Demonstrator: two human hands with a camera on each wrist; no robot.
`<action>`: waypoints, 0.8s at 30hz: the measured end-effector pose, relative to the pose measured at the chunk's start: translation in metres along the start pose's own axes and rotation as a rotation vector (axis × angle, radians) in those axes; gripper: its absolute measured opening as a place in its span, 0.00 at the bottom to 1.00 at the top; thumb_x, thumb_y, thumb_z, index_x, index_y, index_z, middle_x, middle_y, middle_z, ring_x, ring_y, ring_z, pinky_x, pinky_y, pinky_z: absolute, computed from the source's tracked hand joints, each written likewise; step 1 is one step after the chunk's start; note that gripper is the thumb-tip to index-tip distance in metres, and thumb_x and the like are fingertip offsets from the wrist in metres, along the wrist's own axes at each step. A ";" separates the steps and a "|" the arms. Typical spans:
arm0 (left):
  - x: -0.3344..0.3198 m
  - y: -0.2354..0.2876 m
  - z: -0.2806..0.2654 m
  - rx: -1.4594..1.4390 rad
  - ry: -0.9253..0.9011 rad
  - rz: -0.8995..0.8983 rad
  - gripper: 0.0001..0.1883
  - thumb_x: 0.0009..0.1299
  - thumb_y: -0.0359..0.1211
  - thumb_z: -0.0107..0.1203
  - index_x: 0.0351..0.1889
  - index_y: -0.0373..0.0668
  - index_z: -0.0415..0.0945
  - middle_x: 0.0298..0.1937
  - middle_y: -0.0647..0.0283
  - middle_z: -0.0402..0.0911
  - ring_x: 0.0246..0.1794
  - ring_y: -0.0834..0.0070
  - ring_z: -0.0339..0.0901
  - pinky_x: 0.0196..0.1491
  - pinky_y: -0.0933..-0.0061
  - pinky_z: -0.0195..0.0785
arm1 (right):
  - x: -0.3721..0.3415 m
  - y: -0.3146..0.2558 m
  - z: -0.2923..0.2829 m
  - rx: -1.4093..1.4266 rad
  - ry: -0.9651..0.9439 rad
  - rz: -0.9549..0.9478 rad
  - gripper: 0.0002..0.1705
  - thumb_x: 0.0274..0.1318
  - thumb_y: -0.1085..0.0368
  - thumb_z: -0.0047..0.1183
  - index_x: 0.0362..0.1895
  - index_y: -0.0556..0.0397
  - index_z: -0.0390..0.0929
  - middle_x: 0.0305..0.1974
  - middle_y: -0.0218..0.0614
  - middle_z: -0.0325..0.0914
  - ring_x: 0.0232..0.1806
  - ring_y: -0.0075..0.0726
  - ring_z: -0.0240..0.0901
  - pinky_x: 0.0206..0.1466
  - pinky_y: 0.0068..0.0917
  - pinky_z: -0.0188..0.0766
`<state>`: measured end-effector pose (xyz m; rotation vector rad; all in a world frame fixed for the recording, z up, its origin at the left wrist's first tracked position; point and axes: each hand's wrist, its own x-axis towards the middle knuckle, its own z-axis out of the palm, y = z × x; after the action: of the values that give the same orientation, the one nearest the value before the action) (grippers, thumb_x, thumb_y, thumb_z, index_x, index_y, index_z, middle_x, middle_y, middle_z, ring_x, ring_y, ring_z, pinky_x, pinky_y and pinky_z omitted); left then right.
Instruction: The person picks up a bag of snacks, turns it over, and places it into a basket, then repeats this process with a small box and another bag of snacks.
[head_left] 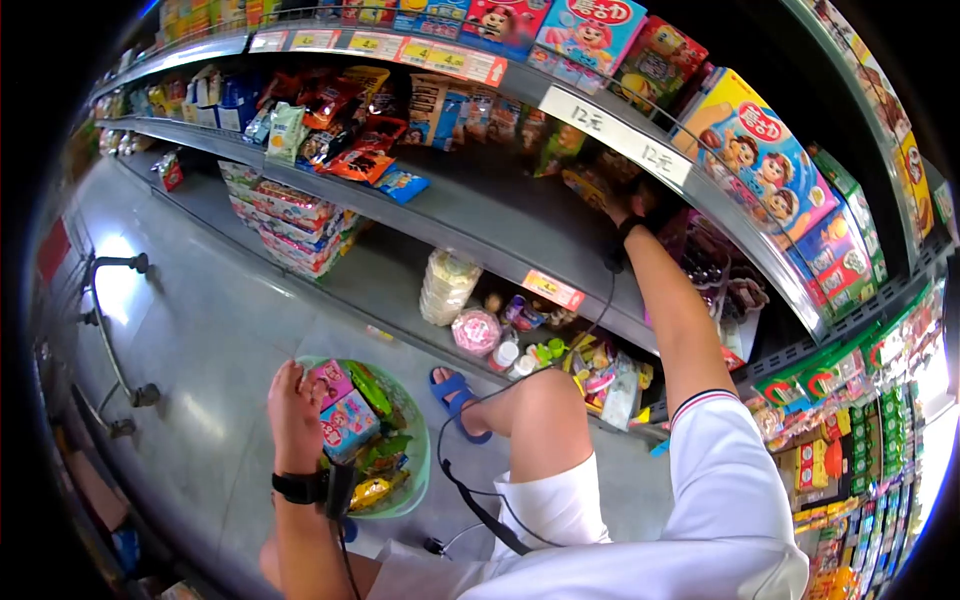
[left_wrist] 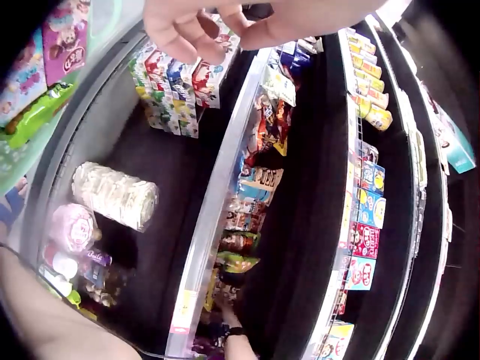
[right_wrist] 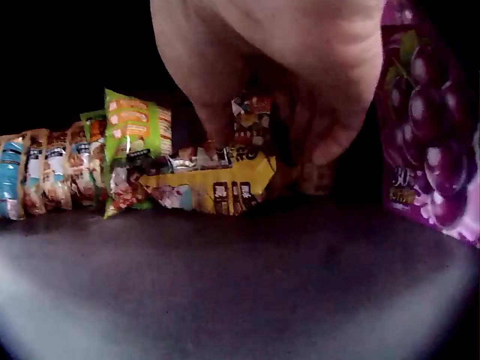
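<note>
My right hand (head_left: pixel 622 205) reaches deep into the middle shelf. In the right wrist view its thumb and fingers (right_wrist: pixel 334 139) point down over a yellow snack packet (right_wrist: pixel 217 184), the thumb at the packet's top edge; I cannot tell whether they grip it. A green-and-orange snack bag (right_wrist: pixel 139 127) stands left of the packet, and a purple box with grapes (right_wrist: pixel 431 135) is on the right. My left hand (head_left: pixel 295 415) hangs by the rim of a green basket (head_left: pixel 420 470), fingers loosely bent and holding nothing. Inside the basket lie a pink-and-blue box (head_left: pixel 350 425) and several snack bags.
Red and orange snack bags (head_left: pixel 365 150) fill the shelf's left part. The lower shelf carries stacked cartons (head_left: pixel 300 225), a white stacked pack (head_left: pixel 448 288) and small jars. Above, a shelf edge with price labels (head_left: pixel 615 135) overhangs the right arm. A cable (head_left: pixel 465 490) runs across the lap.
</note>
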<state>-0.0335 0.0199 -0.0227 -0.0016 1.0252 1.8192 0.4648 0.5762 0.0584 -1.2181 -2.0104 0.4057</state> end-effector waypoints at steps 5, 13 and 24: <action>0.002 0.001 0.001 0.039 -0.008 0.018 0.13 0.74 0.35 0.53 0.53 0.43 0.72 0.47 0.68 0.74 0.48 0.74 0.74 0.51 0.69 0.68 | -0.013 0.009 -0.004 -0.832 -0.072 0.154 0.28 0.69 0.60 0.43 0.70 0.54 0.63 0.67 0.44 0.67 0.68 0.42 0.64 0.70 0.32 0.59; 0.008 0.001 -0.002 0.061 -0.158 0.041 0.07 0.75 0.35 0.52 0.46 0.45 0.70 0.33 0.71 0.71 0.34 0.80 0.71 0.38 0.76 0.67 | -0.025 0.035 -0.012 -0.805 0.038 0.175 0.31 0.65 0.58 0.51 0.69 0.54 0.64 0.70 0.50 0.63 0.70 0.46 0.62 0.70 0.33 0.59; -0.008 -0.003 0.006 0.036 -0.042 0.005 0.17 0.73 0.36 0.55 0.56 0.40 0.69 0.45 0.64 0.75 0.47 0.69 0.78 0.50 0.68 0.73 | -0.118 -0.169 -0.026 0.711 0.334 0.358 0.14 0.65 0.67 0.52 0.49 0.61 0.70 0.40 0.43 0.76 0.37 0.38 0.81 0.36 0.33 0.84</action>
<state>-0.0251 0.0179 -0.0172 0.0607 1.0293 1.7974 0.4109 0.3876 0.1262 -1.0795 -1.1943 0.9291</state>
